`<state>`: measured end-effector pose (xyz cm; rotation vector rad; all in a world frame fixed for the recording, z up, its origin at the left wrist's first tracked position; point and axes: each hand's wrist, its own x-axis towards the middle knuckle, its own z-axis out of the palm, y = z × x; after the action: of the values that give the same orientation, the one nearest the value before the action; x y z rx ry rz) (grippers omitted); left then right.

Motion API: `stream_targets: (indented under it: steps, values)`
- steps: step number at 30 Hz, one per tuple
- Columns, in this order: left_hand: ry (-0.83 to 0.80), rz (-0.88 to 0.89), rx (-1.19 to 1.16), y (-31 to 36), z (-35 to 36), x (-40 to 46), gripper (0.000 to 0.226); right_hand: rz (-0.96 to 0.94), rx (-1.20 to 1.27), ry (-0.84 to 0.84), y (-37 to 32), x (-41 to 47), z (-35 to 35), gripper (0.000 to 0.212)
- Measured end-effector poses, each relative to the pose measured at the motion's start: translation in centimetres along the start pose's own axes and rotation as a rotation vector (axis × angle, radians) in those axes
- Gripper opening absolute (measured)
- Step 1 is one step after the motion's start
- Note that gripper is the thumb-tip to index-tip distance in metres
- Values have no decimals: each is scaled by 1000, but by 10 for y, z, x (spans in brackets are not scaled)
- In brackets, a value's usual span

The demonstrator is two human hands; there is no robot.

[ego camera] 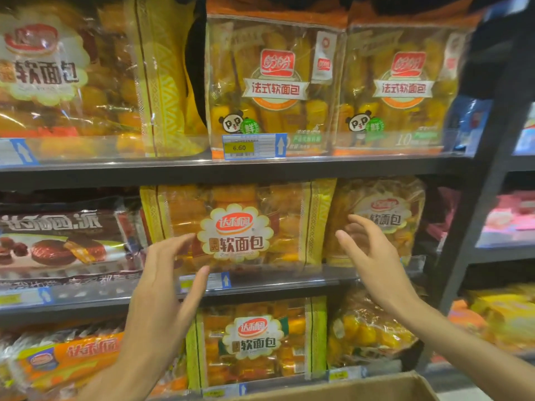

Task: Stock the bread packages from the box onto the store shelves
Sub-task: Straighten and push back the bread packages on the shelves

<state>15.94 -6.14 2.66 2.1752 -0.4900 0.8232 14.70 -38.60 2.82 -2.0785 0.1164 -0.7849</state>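
You have eight bread packages [236,227] facing you, one chocolate pie pack [62,244], three shelf boards [231,169], one cardboard box [362,390], and two hands: left hand [162,287], right hand [373,253].

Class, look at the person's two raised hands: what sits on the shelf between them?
In the head view, a yellow-edged bread package stands between the left hand and the right hand.

price tag [239,147]: "6.60" | top-shelf bread packages [275,82]: "法式软面包" | middle-shelf bread package [237,227]: "软面包"
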Motion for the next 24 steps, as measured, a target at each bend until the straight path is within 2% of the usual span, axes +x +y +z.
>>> stream_targets:
  steps: [4,7,10,13,17,20,24]
  values:
    - [-209,259,-30,50,33,6,47,-22,-62,122,15,7,-35,55]
    - [-364,298,-144,98,75,8,52,19,-62,231,22,15,-52,67]
    - [-445,182,-269,141,131,6,68,40,-64,274,28,21,-54,75]
    - [-429,8,-322,175,181,8,83,61,-113,330,39,26,-56,81]
    - [-371,-291,-278,189,218,20,93,166,-52,224,59,35,-53,96]
    - [-333,-428,-194,182,234,32,86,295,14,140,71,44,-49,106]
    - [-272,-408,-15,179,243,38,58,311,-62,120,80,54,-47,98]
